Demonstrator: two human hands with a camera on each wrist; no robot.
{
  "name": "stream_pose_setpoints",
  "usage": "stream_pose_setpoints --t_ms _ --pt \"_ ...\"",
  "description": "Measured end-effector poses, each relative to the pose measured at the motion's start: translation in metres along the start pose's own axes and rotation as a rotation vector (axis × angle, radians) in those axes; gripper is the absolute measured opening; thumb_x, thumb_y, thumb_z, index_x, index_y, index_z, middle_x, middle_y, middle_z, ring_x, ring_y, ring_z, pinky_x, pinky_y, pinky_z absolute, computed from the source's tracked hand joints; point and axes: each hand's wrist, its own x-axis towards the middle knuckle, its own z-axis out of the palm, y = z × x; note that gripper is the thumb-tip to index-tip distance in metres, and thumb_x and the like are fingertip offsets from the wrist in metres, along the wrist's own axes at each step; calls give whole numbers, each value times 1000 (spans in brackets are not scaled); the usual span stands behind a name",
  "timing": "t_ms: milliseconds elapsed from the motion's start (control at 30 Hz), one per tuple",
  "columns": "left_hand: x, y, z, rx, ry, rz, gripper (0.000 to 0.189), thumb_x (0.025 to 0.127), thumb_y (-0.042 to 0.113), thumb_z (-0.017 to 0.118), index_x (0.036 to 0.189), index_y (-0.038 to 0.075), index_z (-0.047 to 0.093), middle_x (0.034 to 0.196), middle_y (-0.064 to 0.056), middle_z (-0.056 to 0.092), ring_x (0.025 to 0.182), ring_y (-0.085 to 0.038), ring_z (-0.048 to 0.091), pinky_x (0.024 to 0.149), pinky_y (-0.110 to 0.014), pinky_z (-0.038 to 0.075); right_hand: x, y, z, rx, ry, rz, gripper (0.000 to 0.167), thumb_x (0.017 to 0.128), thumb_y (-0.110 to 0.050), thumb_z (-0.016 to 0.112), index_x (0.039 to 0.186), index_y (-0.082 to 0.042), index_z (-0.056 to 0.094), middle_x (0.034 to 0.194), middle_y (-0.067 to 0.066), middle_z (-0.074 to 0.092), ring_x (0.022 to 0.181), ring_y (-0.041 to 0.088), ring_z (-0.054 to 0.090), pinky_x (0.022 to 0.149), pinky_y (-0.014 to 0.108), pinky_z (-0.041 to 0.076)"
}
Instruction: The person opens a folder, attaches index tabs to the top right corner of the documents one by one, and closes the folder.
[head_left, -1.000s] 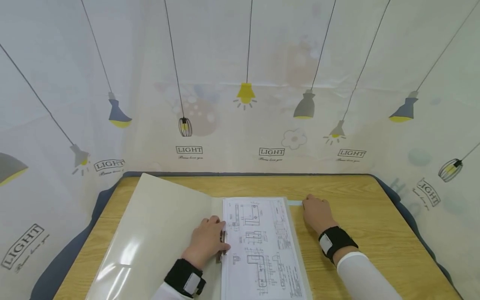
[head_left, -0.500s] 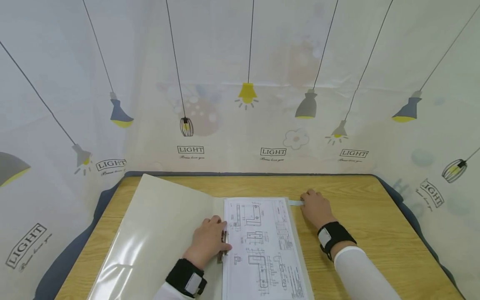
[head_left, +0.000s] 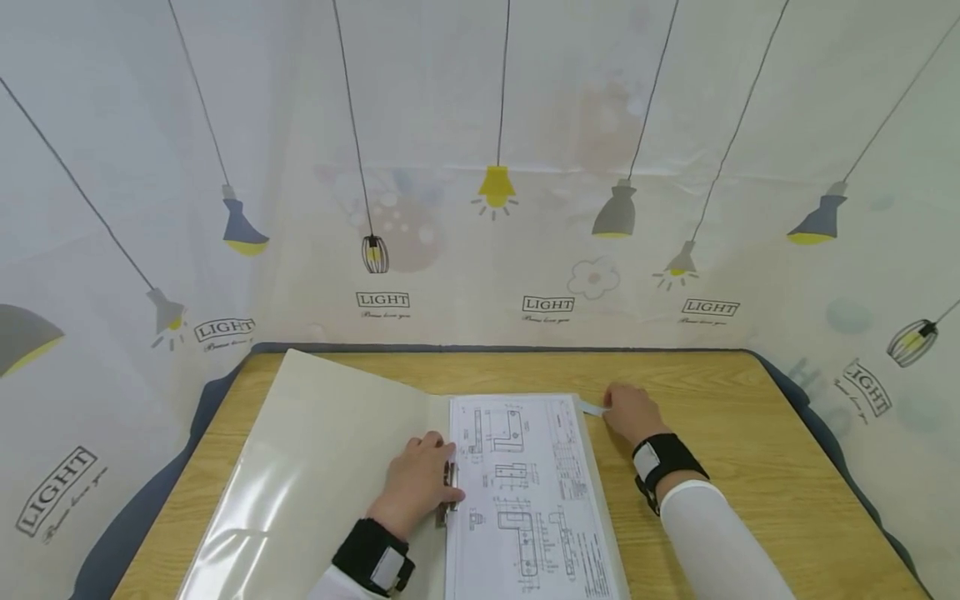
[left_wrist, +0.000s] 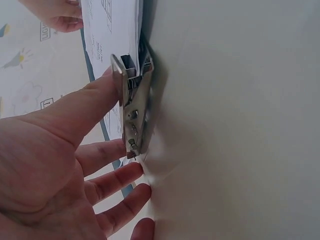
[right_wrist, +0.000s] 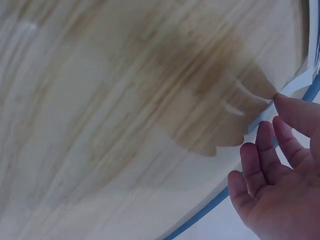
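An open cream file folder [head_left: 322, 450] lies on the table, its cover spread to the left. On its right side rests a stack of papers [head_left: 547, 550], topped by a technical drawing. My left hand [head_left: 414, 483] is at the folder's spine, thumb and index finger on the metal lever clip [left_wrist: 135, 110] that holds the sheets' edge. The other left fingers reach down to the cover. Beyond the stack's upper right corner, my right hand [head_left: 632, 412] pinches the end of a narrow pale blue strip [head_left: 592, 409] between thumb and index finger. The strip's other end is hidden at the papers.
The wooden table [head_left: 750, 467] has a blue-grey edge [head_left: 783, 383]. Behind it and on both sides hangs a pale backdrop [head_left: 465, 83] printed with lamps. Wristbands [head_left: 667, 462] sit on both wrists.
My right hand has shifted slightly, and the pale blue strip now slants down toward it rather than lying level. The left hand stays at the clip.
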Motion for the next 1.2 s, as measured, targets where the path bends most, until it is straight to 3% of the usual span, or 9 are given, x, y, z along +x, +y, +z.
stream_pose_setpoints --t_ms 167,433,667,833,1100,1200 --pt "0 0 0 -7 3 1 74 66 43 82 129 11 58 120 -9 53 98 -25 47 82 -40 48 1 1 1 35 -30 20 19 87 -12 61 101 1 63 95 16 65 83 28 58 72 41 48" --pt "0 1 1 4 -2 -11 75 66 43 82 130 12 58 120 -9 53 99 -25 47 82 -39 48 -2 3 0 99 -9 32 16 88 -11 55 100 0 60 97 16 61 87 29 54 75 42 45" --pt "1 1 1 17 -5 -14 75 67 43 82 130 12 58 120 -8 53 100 -25 47 83 -39 48 -3 3 -8 351 72 17 24 93 -12 52 110 5 57 101 20 60 86 28 54 76 39 44" --pt "1 3 0 23 -6 -16 75 67 42 82 130 11 58 118 -9 53 97 -25 46 80 -38 48 -2 0 -10 488 42 38 29 96 -17 52 114 5 59 102 19 63 84 24 57 69 31 45" --pt "-1 17 -5 24 11 -48 67 65 35 86 119 4 61 103 -9 55 84 -23 43 70 -35 42 -2 -12 -5 585 1 13 27 96 -12 52 115 5 60 100 19 65 84 23 58 67 27 45" --pt "-1 27 -10 10 9 -66 71 68 34 84 124 0 57 109 -12 55 84 -24 44 72 -35 42 -1 -14 -5 573 -4 27 28 96 -13 52 116 4 61 99 17 65 80 20 56 63 26 43"
